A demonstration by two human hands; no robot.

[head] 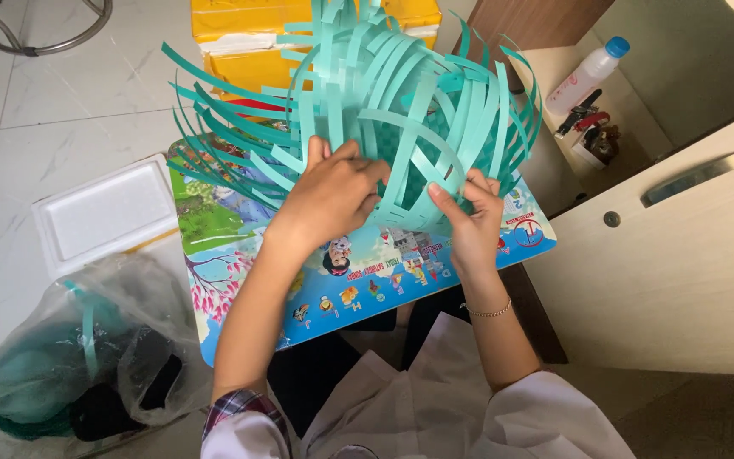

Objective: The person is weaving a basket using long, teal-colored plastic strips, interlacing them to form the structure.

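My left hand (pixel 333 191) grips the half-woven teal basket (pixel 392 110), fingers curled shut over its strips on the near side. My right hand (pixel 473 217) pinches one teal strip (pixel 422 183) between thumb and fingers at the basket's lower edge. The basket stands tilted just beyond both hands, above the colourful picture board (pixel 367 280) under my wrists. Left of my left forearm sit a clear plastic bag (pixel 87 348) and a white foam lid (pixel 104 212)

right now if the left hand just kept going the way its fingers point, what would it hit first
The left hand already rests on the teal woven strip basket, fingers pointing up and right into its side. Going on, it would press into those strips first; the right hand lies just beyond, though depth is unclear.
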